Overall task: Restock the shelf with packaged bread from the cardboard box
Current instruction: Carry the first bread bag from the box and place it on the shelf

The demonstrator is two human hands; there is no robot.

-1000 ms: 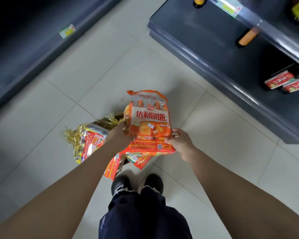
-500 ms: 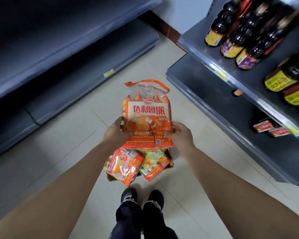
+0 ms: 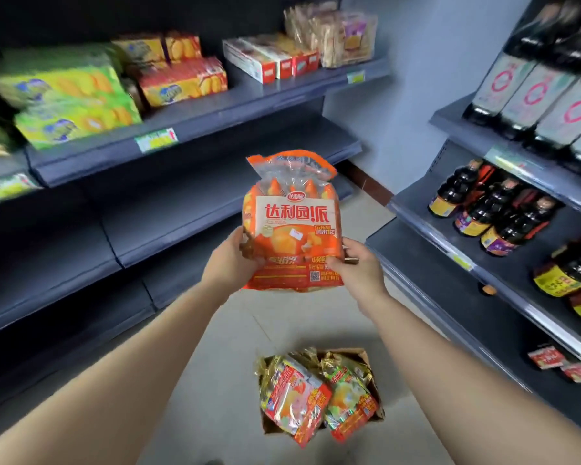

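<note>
An orange bread bag (image 3: 294, 223) with a carry handle is held upright in front of me at chest height. My left hand (image 3: 230, 260) grips its lower left edge and my right hand (image 3: 357, 266) grips its lower right corner. Below on the floor sits the cardboard box (image 3: 366, 357) with two more bread packs (image 3: 295, 397) sticking out of it. The dark grey shelf unit (image 3: 188, 223) on the left has bare middle and lower boards just beyond the bag.
The top left board carries green and red biscuit boxes (image 3: 71, 95) and clear-wrapped packs (image 3: 332, 35). A second shelf unit (image 3: 450, 263) on the right holds dark sauce bottles (image 3: 493, 213). A narrow tiled aisle (image 3: 235, 364) runs between the two units to a grey wall.
Both hands have lifted the orange bag up from just above the box to chest height. My view has tilted up from the floor to the shelves, and the box now lies lower in view.
</note>
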